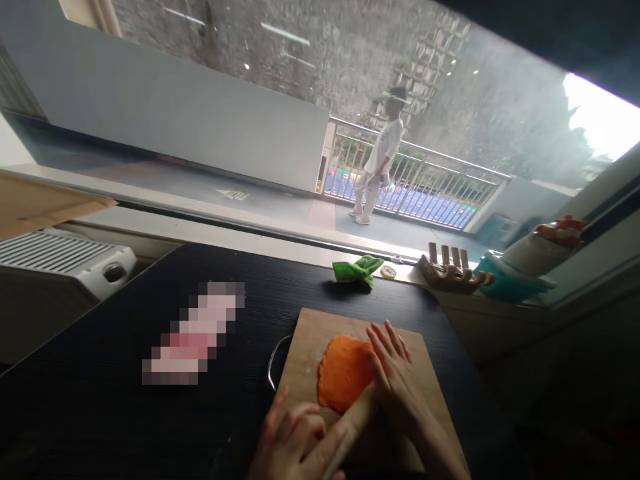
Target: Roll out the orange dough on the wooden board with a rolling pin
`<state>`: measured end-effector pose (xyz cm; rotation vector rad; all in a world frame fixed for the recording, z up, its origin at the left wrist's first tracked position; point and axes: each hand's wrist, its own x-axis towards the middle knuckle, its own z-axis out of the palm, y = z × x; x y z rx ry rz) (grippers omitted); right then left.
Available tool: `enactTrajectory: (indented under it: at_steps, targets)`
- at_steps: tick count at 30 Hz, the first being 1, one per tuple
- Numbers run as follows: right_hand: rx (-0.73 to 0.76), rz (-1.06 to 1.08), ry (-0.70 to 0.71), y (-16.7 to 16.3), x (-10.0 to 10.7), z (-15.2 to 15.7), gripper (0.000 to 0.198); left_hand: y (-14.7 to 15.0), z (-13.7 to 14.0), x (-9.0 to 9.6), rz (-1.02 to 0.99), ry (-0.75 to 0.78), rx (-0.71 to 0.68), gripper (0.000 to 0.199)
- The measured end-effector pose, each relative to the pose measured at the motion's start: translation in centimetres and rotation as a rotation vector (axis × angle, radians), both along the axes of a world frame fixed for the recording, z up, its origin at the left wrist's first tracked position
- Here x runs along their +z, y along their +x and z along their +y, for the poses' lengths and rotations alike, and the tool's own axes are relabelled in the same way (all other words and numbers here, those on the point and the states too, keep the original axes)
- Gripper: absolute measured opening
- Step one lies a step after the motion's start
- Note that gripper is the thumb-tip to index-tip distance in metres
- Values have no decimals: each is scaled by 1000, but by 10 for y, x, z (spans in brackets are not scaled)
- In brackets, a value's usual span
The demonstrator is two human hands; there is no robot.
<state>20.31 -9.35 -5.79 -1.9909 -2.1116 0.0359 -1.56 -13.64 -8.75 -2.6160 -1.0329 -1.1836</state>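
Note:
A flattened sheet of orange dough (343, 373) lies on a wooden cutting board (430, 373). Across the dough's near edge runs a wooden rolling pin (361, 408), slanted from lower left to upper right. My left hand (300, 437) is on the pin's near end, its fingers bent loosely. Over the far end lies my right hand (397, 367), open, with fingers stretched forward beside the dough and over the board. Both palms hide parts of the pin. A curved metal handle (271, 363) shows at the board's left side.
The board rests on a black table (240, 413). A blurred-out pink patch (193, 337) is on its left part. By the windowsill lie a green cloth (359, 270), a roll of tape (388, 272) and a wooden rack (447, 270). Outside the window stands a person (383, 153).

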Motion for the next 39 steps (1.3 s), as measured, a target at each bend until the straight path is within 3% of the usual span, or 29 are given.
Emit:
enactTrajectory:
  at_steps: [3, 6, 8, 13, 15, 18, 22, 25, 28, 31, 34, 36, 39]
  targets:
    - [36, 56, -95, -38, 23, 59, 53, -18, 13, 15, 73, 6, 91, 39]
    - [51, 72, -137, -53, 31, 80, 54, -23, 13, 20, 77, 17, 128, 39]
    - [62, 67, -109, -41, 25, 62, 54, -15, 5, 15, 18, 6, 95, 36]
    - [140, 2, -6, 28, -3, -27, 46, 26, -19, -6, -112, 33, -21, 13]
    - [160, -21, 15, 42, -6, -44, 48, 34, -20, -10, -144, 52, -38, 12]
    - [142, -3, -11, 31, -1, -23, 47, 24, -12, -5, -137, 103, -52, 18]
    - [127, 55, -90, -23, 18, 50, 49, -7, 5, 15, 48, 19, 41, 37]
    - [143, 80, -117, -49, 29, 82, 50, -13, 8, 23, 10, -33, 142, 32]
    - [145, 90, -81, -38, 25, 64, 48, 3, 1, 12, -182, 31, 138, 26]
    - [165, 72, -25, 3, 9, 15, 45, 27, -12, -12, -294, 133, 43, 19]
    - [205, 7, -4, 39, -5, -25, 45, 41, -22, -24, -308, 55, 8, 13]
    - [194, -5, 8, 45, -8, -28, 47, 35, -23, -20, -261, 11, -9, 14]
    - [155, 52, 17, 21, -2, 5, 52, 11, -13, 0, -66, 8, -33, 30]
